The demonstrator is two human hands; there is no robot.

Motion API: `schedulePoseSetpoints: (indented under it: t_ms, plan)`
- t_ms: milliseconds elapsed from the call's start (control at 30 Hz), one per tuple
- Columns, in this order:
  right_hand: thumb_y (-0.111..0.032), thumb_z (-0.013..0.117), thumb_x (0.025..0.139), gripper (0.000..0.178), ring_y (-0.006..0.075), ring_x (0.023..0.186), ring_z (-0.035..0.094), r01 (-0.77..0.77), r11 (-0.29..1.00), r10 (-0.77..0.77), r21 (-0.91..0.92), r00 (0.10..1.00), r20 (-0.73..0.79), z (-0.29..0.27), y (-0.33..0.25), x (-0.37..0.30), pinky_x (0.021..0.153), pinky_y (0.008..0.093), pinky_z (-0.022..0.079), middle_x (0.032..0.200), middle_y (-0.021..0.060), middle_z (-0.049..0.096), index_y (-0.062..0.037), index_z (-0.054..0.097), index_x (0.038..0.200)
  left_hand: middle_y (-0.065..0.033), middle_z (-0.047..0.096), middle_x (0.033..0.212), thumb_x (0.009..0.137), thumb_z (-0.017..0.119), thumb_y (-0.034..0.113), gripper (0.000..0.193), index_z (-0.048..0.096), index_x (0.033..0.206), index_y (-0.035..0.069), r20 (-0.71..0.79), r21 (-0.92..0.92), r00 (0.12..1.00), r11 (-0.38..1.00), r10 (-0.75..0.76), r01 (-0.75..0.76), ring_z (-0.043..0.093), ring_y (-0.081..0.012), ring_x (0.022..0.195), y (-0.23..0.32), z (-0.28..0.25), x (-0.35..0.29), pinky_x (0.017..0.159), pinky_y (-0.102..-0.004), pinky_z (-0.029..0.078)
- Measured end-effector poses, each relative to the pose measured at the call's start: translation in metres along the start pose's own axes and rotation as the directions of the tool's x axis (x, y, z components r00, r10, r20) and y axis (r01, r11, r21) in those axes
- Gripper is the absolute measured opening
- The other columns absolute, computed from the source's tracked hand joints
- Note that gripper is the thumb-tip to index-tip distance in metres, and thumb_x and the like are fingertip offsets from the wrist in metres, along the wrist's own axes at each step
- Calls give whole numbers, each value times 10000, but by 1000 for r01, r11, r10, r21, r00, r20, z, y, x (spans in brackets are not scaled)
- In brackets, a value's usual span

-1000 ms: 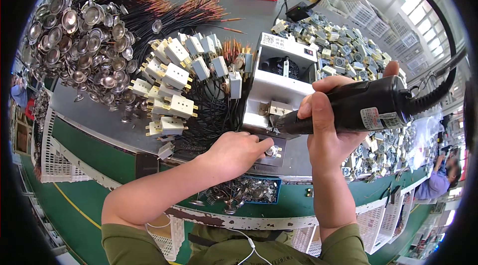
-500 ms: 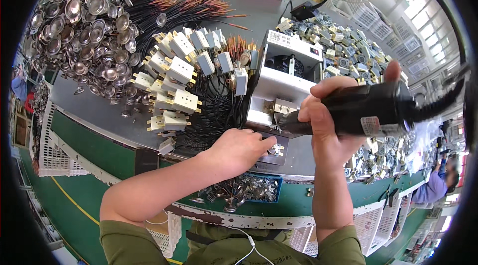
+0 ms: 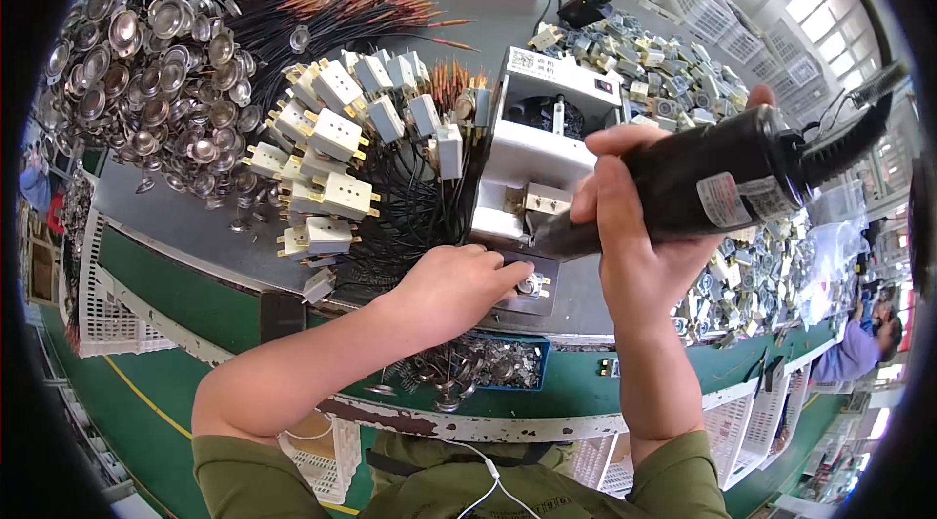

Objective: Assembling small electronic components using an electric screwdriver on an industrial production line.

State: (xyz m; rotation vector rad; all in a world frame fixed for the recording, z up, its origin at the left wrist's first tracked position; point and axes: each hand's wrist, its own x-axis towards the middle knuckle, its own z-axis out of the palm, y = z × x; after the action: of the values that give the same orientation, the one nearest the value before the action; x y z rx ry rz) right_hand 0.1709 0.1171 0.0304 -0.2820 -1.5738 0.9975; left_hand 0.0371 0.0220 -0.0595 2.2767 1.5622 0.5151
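The right hand (image 3: 634, 226) is clenched around a black electric screwdriver (image 3: 703, 182), a thick barrel with a cable leaving its rear end toward the upper right. Its long axis runs slanted, from upper right down to lower left, and the tip points down-left at a small metal-and-white part (image 3: 532, 285) seated on a dark fixture plate (image 3: 542, 265). That plate lies just in front of the white fixture box (image 3: 547, 143), on the near edge of the table (image 3: 195, 226).

The left hand (image 3: 459, 285) lies left of the plate, its fingertips (image 3: 517, 275) pressed against the small part; its grip is a light pinch on that part, though the exact finger contact is partly hidden.

Left of the white box lies a heap of white plug blocks (image 3: 332, 163) with black wires, and further left a pile of shiny metal cups (image 3: 146, 70). Below the plate, a blue tray (image 3: 488, 368) holds loose metal pieces. Right of the box, many small grey-white parts (image 3: 664, 60) cover the table.
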Motion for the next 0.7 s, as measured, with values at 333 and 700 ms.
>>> schedulePoseSetpoints:
  t_ms: [333,700]
  plan:
    - [94,650,891,548,121,649,634,-175,985,175,-10,984,-37,-28,-15,-33,591,237,538,975,123,670,-16,429,1380,-95,688,878,930,657,259,255,601,1116,94,84,37,996,999,-36,33,701,-295,874,2,-6,4,691,-423,578]
    - [36,609,955,1032,143,639,601,-155,986,157,-68,987,24,-30,-5,-40,611,294,527,1016,158,611,-210,-164,1593,-96,683,875,931,657,260,250,597,1105,90,95,31,994,998,-55,53,698,-296,879,3,-4,3,697,-428,577]
